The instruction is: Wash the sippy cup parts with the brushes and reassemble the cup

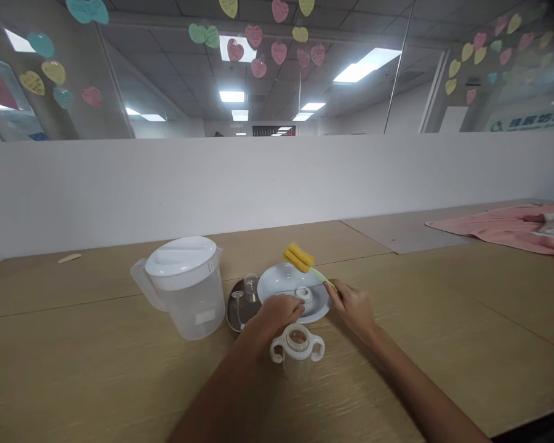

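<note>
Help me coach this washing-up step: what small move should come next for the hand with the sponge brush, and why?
Probably swing the sponge brush toward the two-handled cup. The right hand holds the brush by its handle with the yellow head raised over the white plate, and the cup stands open-topped just in front of the left hand.

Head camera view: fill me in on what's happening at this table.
A person sits at a wooden table. The right hand holds a sponge brush by its green handle, its yellow head raised over a white plate. The left hand rests at the plate's near edge, beside a small white part lying on it. A two-handled baby cup stands open just in front; a lidded pitcher stands left.
</note>
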Demonstrator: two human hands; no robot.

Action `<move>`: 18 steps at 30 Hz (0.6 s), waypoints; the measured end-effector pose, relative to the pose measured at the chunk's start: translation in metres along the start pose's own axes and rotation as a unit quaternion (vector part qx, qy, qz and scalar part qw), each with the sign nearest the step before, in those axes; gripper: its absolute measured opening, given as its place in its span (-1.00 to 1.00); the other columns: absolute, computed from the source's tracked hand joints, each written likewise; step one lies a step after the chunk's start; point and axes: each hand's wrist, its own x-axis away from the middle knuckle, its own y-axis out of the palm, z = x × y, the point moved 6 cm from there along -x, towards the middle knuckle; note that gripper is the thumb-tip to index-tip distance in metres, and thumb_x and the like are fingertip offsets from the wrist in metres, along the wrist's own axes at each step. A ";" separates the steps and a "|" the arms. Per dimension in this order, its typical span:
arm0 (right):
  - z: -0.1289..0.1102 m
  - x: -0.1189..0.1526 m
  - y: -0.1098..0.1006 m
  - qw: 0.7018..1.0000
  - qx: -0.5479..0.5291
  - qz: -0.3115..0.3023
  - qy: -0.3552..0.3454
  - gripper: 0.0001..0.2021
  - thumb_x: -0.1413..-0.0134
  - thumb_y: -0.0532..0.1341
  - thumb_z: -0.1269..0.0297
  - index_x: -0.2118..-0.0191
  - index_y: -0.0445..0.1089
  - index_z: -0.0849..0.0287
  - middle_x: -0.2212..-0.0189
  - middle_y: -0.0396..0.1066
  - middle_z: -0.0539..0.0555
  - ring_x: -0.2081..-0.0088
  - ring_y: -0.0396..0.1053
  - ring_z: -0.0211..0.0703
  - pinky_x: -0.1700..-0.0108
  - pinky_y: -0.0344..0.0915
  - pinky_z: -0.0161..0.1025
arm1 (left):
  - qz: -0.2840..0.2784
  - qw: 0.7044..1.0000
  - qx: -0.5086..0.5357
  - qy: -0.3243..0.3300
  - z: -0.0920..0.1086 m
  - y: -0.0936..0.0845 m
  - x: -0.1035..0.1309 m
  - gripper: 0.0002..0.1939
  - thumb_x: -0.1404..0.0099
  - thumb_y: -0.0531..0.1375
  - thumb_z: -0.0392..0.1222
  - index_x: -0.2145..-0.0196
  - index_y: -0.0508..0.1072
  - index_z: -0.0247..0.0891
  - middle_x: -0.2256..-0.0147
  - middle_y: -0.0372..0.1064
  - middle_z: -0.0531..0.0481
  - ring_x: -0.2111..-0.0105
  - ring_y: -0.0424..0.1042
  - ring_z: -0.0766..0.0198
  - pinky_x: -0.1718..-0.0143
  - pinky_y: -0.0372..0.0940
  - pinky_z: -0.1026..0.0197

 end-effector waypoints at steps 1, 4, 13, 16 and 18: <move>0.000 0.000 0.000 1.000 0.000 -0.003 0.001 -0.48 -0.29 -0.12 0.00 0.30 0.47 0.23 0.61 0.44 0.08 0.61 0.34 -0.25 0.54 -0.02 -0.34 | -0.003 1.000 -0.001 0.003 0.001 -0.001 0.000 -0.76 -0.25 0.09 -0.17 0.21 0.51 -0.25 0.24 0.50 -0.10 0.21 0.46 0.12 0.14 0.30 0.16; 0.000 0.000 -0.003 1.000 -0.005 0.005 0.002 -0.50 -0.28 -0.11 0.01 0.30 0.46 0.22 0.59 0.45 0.09 0.61 0.34 -0.25 0.55 -0.01 -0.34 | 0.019 1.000 0.011 -0.006 0.003 -0.015 0.000 -0.69 -0.24 0.10 -0.19 0.07 0.42 -0.28 0.08 0.43 -0.12 0.06 0.38 0.12 0.00 0.24 0.11; -0.012 0.001 -0.016 0.995 -0.085 0.037 -0.027 -0.54 -0.26 -0.06 0.09 0.60 0.26 0.18 0.76 0.18 -0.05 0.70 0.10 -0.36 0.57 -0.01 -0.38 | 0.251 0.951 0.174 -0.057 0.002 -0.098 0.018 -0.76 -0.14 0.18 -0.31 0.20 0.29 -0.22 0.35 0.43 0.04 0.30 0.45 0.28 0.16 0.37 0.19; -0.017 0.002 -0.013 0.996 -0.081 0.022 -0.042 -0.54 -0.27 -0.08 0.09 0.59 0.24 0.18 0.76 0.20 -0.04 0.70 0.13 -0.35 0.56 -0.02 -0.37 | 0.284 0.940 0.185 -0.037 0.010 -0.113 0.028 -0.73 -0.13 0.18 -0.34 0.19 0.25 -0.20 0.38 0.42 0.08 0.30 0.47 0.30 0.14 0.37 0.20; -0.015 0.002 -0.008 0.997 -0.070 0.001 -0.028 -0.53 -0.28 -0.11 0.07 0.56 0.25 0.18 0.74 0.24 -0.01 0.69 0.16 -0.33 0.56 -0.03 -0.36 | 0.293 0.938 0.183 -0.023 0.017 -0.119 0.033 -0.76 -0.14 0.18 -0.34 0.22 0.26 -0.20 0.37 0.42 0.08 0.29 0.47 0.31 0.15 0.38 0.21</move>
